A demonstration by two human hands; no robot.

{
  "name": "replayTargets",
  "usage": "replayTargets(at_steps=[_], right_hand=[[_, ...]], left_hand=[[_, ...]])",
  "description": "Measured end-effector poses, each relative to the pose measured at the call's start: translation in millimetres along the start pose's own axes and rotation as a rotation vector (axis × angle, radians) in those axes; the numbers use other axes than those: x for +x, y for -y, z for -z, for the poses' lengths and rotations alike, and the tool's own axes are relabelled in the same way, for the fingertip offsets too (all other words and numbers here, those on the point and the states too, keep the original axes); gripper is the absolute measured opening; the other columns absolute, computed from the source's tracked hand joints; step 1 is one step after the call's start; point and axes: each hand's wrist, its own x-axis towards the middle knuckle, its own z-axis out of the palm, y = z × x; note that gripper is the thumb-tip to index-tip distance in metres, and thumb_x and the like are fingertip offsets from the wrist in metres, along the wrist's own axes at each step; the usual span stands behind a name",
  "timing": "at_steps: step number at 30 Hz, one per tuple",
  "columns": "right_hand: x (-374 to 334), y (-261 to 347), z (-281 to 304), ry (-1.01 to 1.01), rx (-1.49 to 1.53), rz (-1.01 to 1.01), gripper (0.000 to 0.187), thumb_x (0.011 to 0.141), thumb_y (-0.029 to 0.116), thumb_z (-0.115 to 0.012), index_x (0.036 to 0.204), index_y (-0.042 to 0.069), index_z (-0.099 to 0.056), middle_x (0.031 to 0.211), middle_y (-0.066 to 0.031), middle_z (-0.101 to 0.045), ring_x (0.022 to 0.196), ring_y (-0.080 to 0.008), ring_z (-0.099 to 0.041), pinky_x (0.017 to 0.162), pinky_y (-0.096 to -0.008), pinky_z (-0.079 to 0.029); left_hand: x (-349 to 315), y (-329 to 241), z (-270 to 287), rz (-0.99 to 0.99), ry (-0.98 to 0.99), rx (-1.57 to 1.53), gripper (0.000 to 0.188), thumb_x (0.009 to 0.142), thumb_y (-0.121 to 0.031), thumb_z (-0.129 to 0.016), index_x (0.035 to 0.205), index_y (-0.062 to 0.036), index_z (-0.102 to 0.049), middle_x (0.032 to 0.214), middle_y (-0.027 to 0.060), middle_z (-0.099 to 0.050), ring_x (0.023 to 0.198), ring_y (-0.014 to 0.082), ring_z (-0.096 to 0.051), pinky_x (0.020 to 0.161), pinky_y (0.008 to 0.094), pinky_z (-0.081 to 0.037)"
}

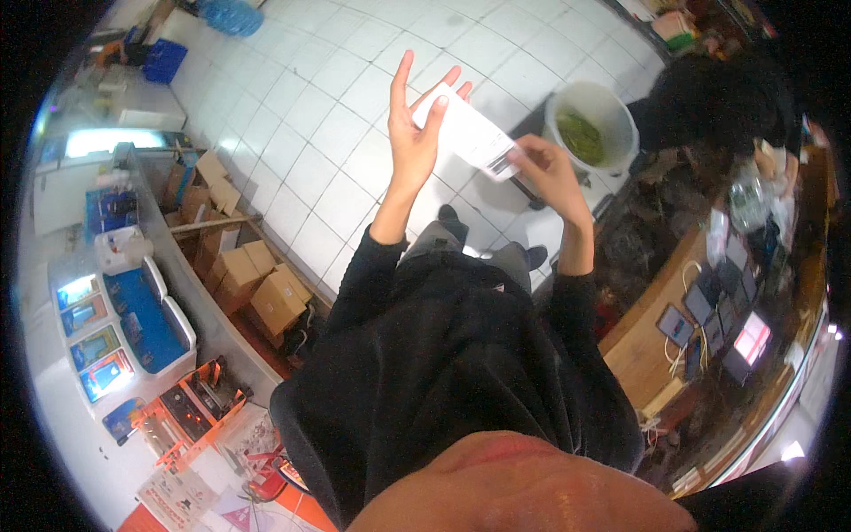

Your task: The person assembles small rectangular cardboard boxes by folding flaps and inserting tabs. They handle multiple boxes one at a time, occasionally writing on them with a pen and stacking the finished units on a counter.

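A flat white box [468,133], with small print and a dark patch at its lower right end, is held out in front of me above the tiled floor. My left hand [415,146] grips its upper left side, the thumb lying on the top face and the fingers reaching behind, partly hidden and spread. At the opposite end, my right hand [550,173] pinches the lower corner between thumb and fingers. Both black-sleeved forearms reach forward from my body.
A whitish bucket [623,120] with green stuff inside stands beyond my right hand. Cardboard boxes [282,297] fill a space at left, beside a counter with a blue-and-white display tray [182,310]. Several phones and cables lie on the wooden counter [631,359] at right.
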Motion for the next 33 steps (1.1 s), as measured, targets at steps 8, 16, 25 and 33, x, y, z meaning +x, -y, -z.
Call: replayTargets(at_steps=[8, 16, 25, 33], right_hand=[[117.2, 49.2, -42.2, -0.28, 0.066, 0.099, 0.011, 0.089, 0.011, -0.063, 0.092, 0.0, -0.061, 0.076, 0.0008, -0.059, 0.064, -0.0043, -0.05, 0.053, -0.0196, -0.039], [223.4, 87.3, -10.1, -0.355, -0.004, 0.026, 0.012, 0.088, 0.011, -0.065, 0.097, 0.003, -0.07, 0.079, 0.0006, -0.066, 0.056, -0.0008, -0.047, 0.045, -0.016, -0.033], [408.2, 79.1, 73.6, -0.199, -0.077, 0.165, 0.012, 0.087, 0.016, -0.068, 0.093, 0.007, -0.071, 0.073, 0.0028, -0.064, 0.05, -0.0011, -0.044, 0.042, -0.0167, -0.031], [565.9, 73.8, 149.3, -0.073, -0.12, 0.255, 0.017, 0.093, 0.016, -0.058, 0.097, 0.003, -0.067, 0.08, -0.0007, -0.063, 0.071, -0.0062, -0.055, 0.064, -0.022, -0.045]], left_hand=[[40.9, -7.6, 101.3, 0.319, 0.053, 0.281, 0.048, 0.087, 0.0, -0.061, 0.133, -0.0034, -0.047, 0.112, 0.0166, -0.064, 0.07, 0.003, -0.057, 0.059, 0.0156, -0.047], [139.5, 15.6, 108.6, 0.396, 0.054, 0.028, 0.041, 0.087, 0.005, -0.059, 0.126, 0.0014, -0.047, 0.09, 0.0139, -0.065, 0.077, 0.0212, -0.068, 0.07, 0.0316, -0.061], [309.2, 65.2, 88.9, 0.34, 0.109, 0.029, 0.048, 0.081, 0.012, -0.059, 0.125, 0.0019, -0.044, 0.119, 0.014, -0.053, 0.09, 0.0163, -0.062, 0.076, 0.0314, -0.061], [470.1, 112.2, 55.5, 0.361, 0.172, 0.072, 0.051, 0.082, 0.013, -0.059, 0.128, 0.0012, -0.041, 0.094, 0.0064, -0.054, 0.09, 0.0177, -0.064, 0.076, 0.0269, -0.056]])
